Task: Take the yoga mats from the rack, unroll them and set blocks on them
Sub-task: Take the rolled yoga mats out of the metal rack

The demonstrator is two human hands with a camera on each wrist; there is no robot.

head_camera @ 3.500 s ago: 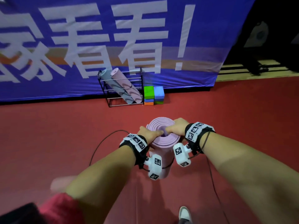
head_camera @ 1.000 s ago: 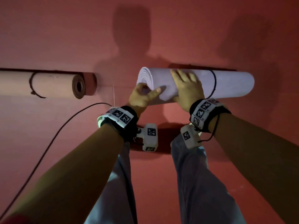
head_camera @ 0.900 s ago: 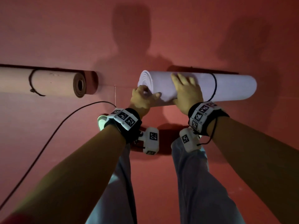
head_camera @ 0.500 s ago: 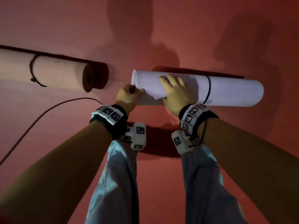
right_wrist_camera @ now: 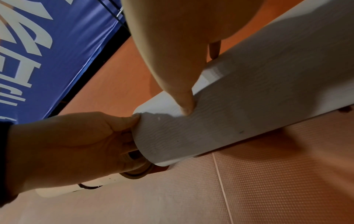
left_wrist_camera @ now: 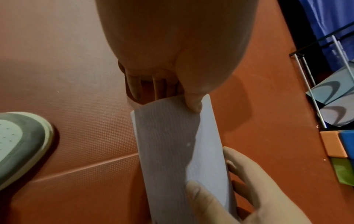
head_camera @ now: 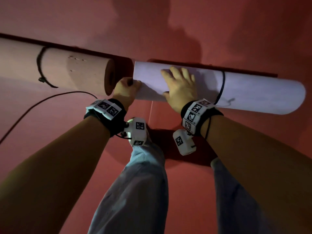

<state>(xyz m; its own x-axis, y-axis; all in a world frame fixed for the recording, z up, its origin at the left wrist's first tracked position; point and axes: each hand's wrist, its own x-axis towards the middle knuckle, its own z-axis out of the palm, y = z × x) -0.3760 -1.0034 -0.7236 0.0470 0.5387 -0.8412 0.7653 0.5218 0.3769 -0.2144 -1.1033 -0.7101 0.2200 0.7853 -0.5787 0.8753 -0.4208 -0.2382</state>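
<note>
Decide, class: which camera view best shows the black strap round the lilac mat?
The head view: the black strap loops round the lilac mat, right of the right hand. Neither wrist view shows it.

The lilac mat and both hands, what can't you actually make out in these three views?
- Lilac mat: its left end face is covered by the left hand in the head view.
- Left hand's fingertips: behind the mat's end in the right wrist view, so how they grip is unclear.
- Pink mat: its left part is cut off by the frame edge in the head view.
- Right hand: palm contact is hidden under the hand itself.
- Rack and blocks: cut off at the left wrist view's edge.
</note>
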